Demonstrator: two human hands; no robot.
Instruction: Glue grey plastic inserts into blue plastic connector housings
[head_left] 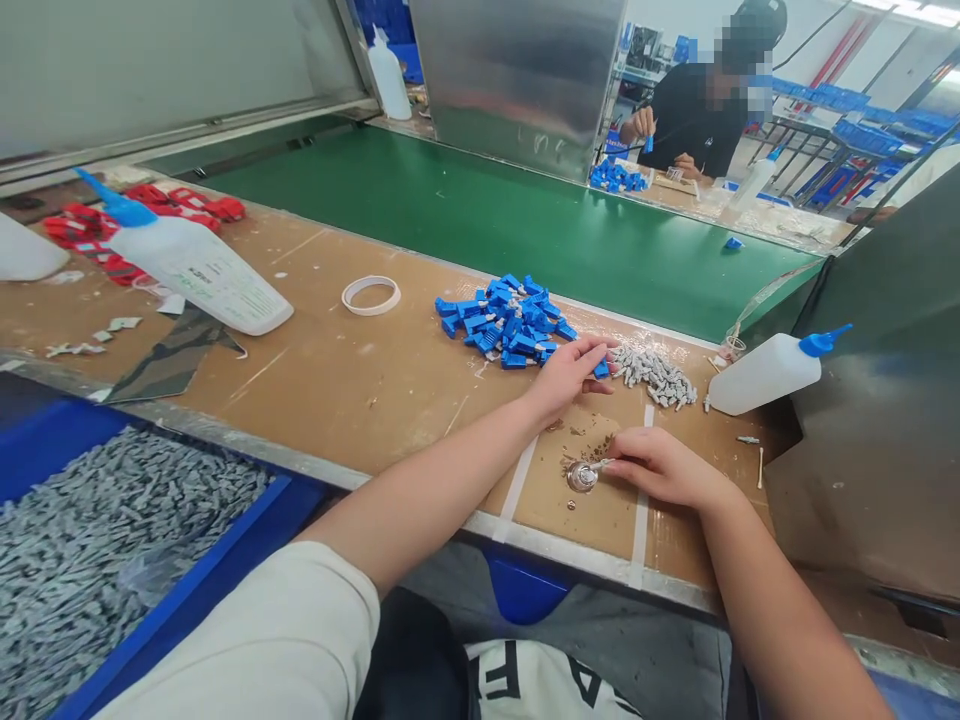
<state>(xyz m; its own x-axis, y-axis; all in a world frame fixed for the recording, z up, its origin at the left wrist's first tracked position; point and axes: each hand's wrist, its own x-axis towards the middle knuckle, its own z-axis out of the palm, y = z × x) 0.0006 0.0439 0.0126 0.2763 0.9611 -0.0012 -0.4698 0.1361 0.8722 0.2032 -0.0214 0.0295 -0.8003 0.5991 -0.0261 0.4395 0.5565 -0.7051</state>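
Observation:
My left hand (571, 375) is closed around a small blue plastic piece (601, 369), which shows between its fingertips, beside the pile of blue plastic pieces (510, 318). To the right of those fingers lies a heap of small grey plastic parts (660, 375). My right hand (656, 464) pinches a small grey plastic part (601, 465). The tip of that part is at a small round dish (581, 477) with shiny contents, which sits between two white tape strips on the brown work surface. Brown specks surround the dish.
White squeeze bottles with blue nozzles lie at right (772, 375) and left (202, 270). A tape roll (372, 295), red pieces (187, 205) and a cotton swab (760, 467) are about. Behind runs a green belt (450, 205); a co-worker (690, 120) sits beyond. A blue bin (247, 520) holds grey parts.

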